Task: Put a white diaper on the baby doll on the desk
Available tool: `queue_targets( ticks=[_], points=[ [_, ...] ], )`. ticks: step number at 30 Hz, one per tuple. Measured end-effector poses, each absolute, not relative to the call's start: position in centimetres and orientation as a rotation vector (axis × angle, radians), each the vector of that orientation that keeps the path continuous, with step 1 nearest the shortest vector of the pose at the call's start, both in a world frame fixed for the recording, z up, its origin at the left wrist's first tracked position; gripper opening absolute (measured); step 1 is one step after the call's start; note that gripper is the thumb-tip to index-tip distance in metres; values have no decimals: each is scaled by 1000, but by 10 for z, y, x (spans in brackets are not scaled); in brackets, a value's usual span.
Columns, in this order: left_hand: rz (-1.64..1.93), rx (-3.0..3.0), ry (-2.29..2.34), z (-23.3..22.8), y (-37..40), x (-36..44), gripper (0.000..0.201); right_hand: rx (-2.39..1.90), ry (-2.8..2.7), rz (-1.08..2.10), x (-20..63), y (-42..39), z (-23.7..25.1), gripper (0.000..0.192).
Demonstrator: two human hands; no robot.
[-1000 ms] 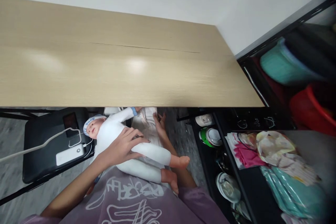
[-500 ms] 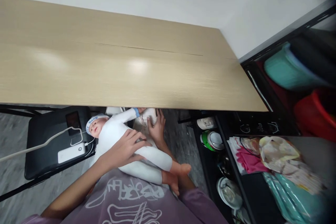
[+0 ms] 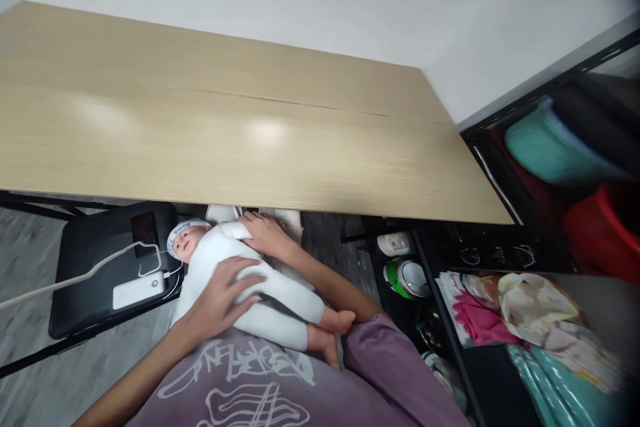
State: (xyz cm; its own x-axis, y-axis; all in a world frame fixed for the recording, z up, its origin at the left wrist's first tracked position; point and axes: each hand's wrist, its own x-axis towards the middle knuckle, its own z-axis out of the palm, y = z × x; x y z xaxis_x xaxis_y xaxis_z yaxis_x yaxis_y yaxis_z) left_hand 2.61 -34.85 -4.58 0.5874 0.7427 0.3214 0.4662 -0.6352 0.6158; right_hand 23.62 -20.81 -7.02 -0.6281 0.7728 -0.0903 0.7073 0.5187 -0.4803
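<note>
Right hand (image 3: 265,235) shifted from the pale item (image 3: 295,219) onto the doll's arm; fingers bent over it, can't tell if gripping. Left to right: white power bank (image 3: 139,290) on black seat (image 3: 83,293); doll (image 3: 210,250) on its back, below desk (image 3: 250,153) edge; left hand (image 3: 215,297) on its midsection, fingers spread.

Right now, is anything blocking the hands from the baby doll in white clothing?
Nothing visible: the left hand lies on the doll, and the right hand is at its sleeved arm. The pale wood-grain tabletop lies beyond, not between them.
</note>
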Motion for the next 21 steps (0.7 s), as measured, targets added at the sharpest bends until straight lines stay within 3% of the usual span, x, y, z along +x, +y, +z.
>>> queue_targets(
  ticks=[3,7,9,16,21],
  points=[
    [1048,1970,1596,-88,-385,-29,29,-1215,-2598,744,232,-213,-59,28],
    [742,1234,1727,-126,-406,-80,70,-1199,-2580,754,226,-218,-41,31],
    [624,1102,1675,-126,-404,-86,79,-1174,-2577,742,224,-221,-30,30],
    [595,1365,1652,-56,-400,-71,71,-1023,-2461,664,270,-251,27,36],
    [633,1600,1598,1,-382,-50,68,-1237,-2255,614,330,-273,62,39]
  ],
)
